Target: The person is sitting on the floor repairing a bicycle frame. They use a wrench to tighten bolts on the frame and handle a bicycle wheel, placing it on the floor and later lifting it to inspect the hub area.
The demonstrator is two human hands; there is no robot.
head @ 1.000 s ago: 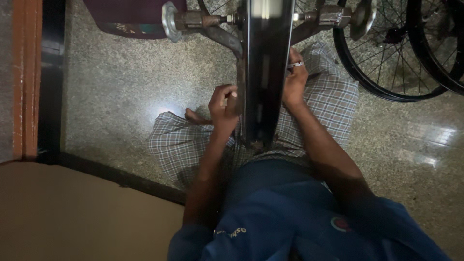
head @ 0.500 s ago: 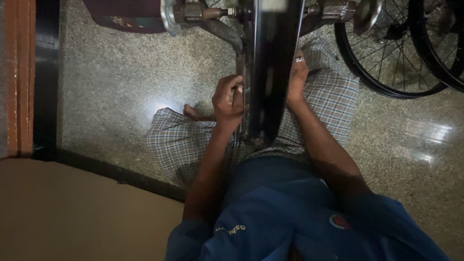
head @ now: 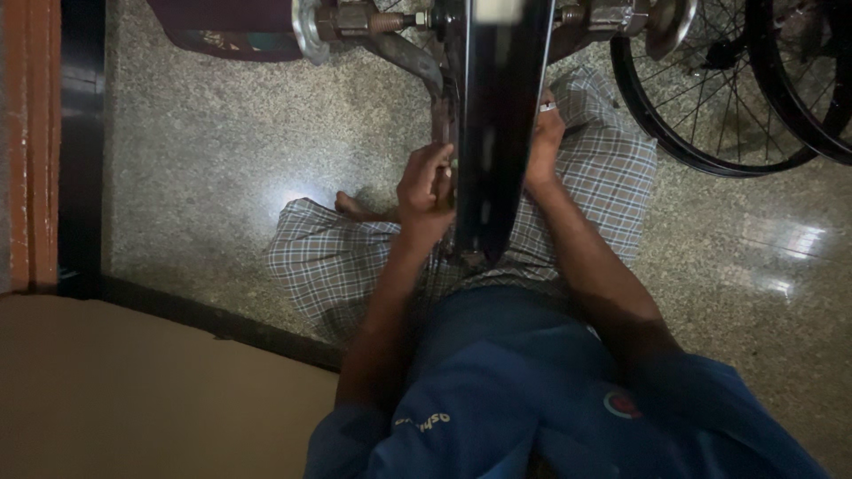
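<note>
A black bicycle wheel (head: 497, 124) stands edge-on between my knees, its tyre running down to my lap. My left hand (head: 426, 191) is closed on the left side of the rim, fingers curled against the tyre. My right hand (head: 543, 142), with a ring on one finger, presses against the right side of the same wheel and is partly hidden behind it. The axle with nuts and pegs (head: 355, 22) sticks out at both sides at the top. I sit on the floor in a checked cloth (head: 328, 257) and a blue shirt.
Two more spoked wheels (head: 710, 98) lean at the top right. A speckled stone floor (head: 195, 151) lies around me, with a dark border strip and a tan step (head: 115, 381) at the lower left. A dark red cloth (head: 222, 31) lies at the top left.
Both hands have stayed on the wheel, shifting only slightly along the rim. The view has moved a little.
</note>
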